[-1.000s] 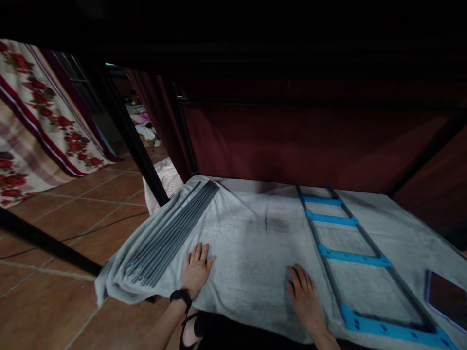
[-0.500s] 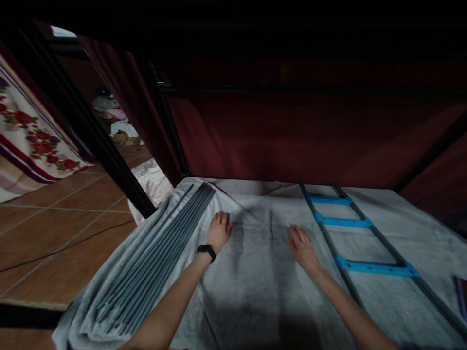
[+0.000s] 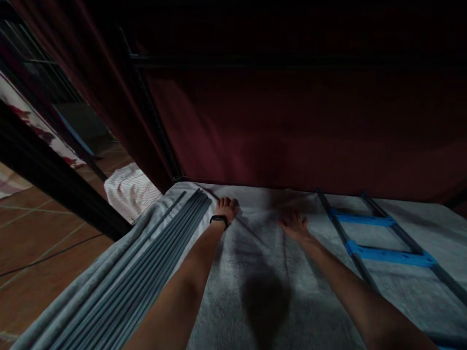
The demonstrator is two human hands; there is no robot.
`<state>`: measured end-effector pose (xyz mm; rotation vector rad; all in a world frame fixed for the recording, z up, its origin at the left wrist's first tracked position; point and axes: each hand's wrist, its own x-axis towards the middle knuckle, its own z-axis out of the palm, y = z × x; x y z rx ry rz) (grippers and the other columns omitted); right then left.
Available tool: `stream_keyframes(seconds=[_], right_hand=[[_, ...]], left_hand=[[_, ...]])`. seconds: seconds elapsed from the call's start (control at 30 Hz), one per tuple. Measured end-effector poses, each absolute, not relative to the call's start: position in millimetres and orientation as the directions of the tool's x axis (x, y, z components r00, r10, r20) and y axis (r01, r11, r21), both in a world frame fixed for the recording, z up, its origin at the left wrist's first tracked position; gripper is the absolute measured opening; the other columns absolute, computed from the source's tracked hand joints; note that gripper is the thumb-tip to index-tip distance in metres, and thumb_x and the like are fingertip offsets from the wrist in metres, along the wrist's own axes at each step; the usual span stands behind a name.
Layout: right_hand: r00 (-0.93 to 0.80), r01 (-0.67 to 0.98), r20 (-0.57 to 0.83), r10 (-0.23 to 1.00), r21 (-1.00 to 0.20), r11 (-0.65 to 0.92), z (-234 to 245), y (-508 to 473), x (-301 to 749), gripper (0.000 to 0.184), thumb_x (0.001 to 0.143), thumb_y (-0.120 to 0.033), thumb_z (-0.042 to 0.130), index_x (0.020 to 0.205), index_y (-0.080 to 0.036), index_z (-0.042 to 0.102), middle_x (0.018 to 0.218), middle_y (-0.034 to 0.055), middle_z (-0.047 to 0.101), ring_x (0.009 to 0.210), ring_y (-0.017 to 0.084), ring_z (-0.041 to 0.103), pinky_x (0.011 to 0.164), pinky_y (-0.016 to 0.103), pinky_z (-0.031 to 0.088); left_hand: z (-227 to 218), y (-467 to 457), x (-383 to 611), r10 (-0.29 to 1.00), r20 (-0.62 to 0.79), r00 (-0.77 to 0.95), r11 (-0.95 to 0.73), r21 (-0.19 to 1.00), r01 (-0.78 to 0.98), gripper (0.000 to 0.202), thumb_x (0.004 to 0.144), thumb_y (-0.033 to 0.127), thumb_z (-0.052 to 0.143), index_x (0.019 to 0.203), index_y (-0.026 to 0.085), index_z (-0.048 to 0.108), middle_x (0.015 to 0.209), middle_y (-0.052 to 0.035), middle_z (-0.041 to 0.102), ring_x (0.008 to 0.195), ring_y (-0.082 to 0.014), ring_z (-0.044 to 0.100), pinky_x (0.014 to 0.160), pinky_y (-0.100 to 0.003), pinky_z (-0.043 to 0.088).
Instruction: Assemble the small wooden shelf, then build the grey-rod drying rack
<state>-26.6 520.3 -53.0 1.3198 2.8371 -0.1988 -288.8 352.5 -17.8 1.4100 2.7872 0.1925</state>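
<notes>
My left hand [image 3: 226, 209], with a black band on its wrist, rests on the grey blanket [image 3: 233, 272], fingers spread toward the far edge. A bundle of several grey rods [image 3: 164, 262] lies just left of that arm. To the right, my right hand [image 3: 295, 224] lies on the same blanket with its fingers apart and nothing in it. Beyond my right arm sits a frame of dark tubes joined by blue crosspieces [image 3: 394, 256]; its near end runs out of view.
A dark red cloth [image 3: 292, 131] hangs behind the blanket's far edge. On the left stand a black post [image 3: 73, 189] and a striped white cloth [image 3: 131, 189]. A dark cable [image 3: 54, 255] crosses the tiled floor [image 3: 29, 291].
Both hands have moved forward over the blanket, toward its far edge. My view has shifted closer, and the scene looks darker. The rods and the blue-barred frame seem to lie where they were.
</notes>
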Motion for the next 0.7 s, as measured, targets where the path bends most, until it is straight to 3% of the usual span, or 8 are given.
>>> stream_keyframes(seconds=[0.13, 0.43, 0.6, 0.7], right_hand=[[-0.606, 0.792, -0.03, 0.795, -0.109, 0.6, -74.2, 537.9, -38.2, 0.071, 0.096, -0.066, 0.019, 0.159, -0.031, 0.021, 0.166, 0.012, 0.016, 0.151, 0.036, 0.014, 0.114, 0.069, 0.007], [-0.583, 0.807, 0.001, 0.812, -0.116, 0.579, -74.6, 556.6, -50.1, 0.068, 0.097, -0.063, 0.023, 0.158, -0.032, 0.026, 0.166, 0.0124, 0.016, 0.151, 0.037, 0.015, 0.114, 0.069, 0.008], [-0.596, 0.802, -0.012, 0.803, -0.064, 0.594, -72.9, 551.2, -47.3, 0.067, 0.098, -0.06, 0.024, 0.158, -0.03, 0.024, 0.167, 0.0123, 0.014, 0.15, 0.037, 0.016, 0.114, 0.067, 0.009], [-0.628, 0.777, -0.015, 0.778, -0.052, 0.627, -66.2, 556.1, -42.7, 0.067, 0.098, -0.059, 0.027, 0.157, -0.027, 0.028, 0.165, 0.0152, 0.018, 0.149, 0.038, 0.021, 0.113, 0.066, 0.015]], left_hand=[[-36.1, 379.0, -312.2, 0.742, -0.025, -0.67, 0.665, 0.154, 0.731, 0.066, 0.099, 0.055, 0.025, 0.156, 0.023, 0.032, 0.164, -0.0163, 0.024, 0.149, -0.0423, 0.018, 0.115, -0.059, 0.016], [-42.7, 407.4, -339.7, 0.748, -0.057, -0.661, 0.656, 0.212, 0.725, 0.067, 0.098, 0.058, 0.028, 0.156, 0.024, 0.029, 0.165, -0.017, 0.018, 0.15, -0.0435, 0.011, 0.114, -0.063, 0.014], [-24.0, 383.0, -322.1, 0.815, -0.075, -0.574, 0.57, 0.276, 0.774, 0.064, 0.097, 0.05, 0.041, 0.153, 0.02, 0.035, 0.161, -0.0177, 0.03, 0.148, -0.0349, 0.024, 0.117, -0.053, 0.019], [-19.2, 334.9, -273.7, 0.835, 0.009, -0.551, 0.521, 0.313, 0.794, 0.06, 0.097, 0.044, 0.043, 0.153, 0.021, 0.035, 0.16, -0.0165, 0.033, 0.148, -0.0331, 0.025, 0.117, -0.054, 0.022]])
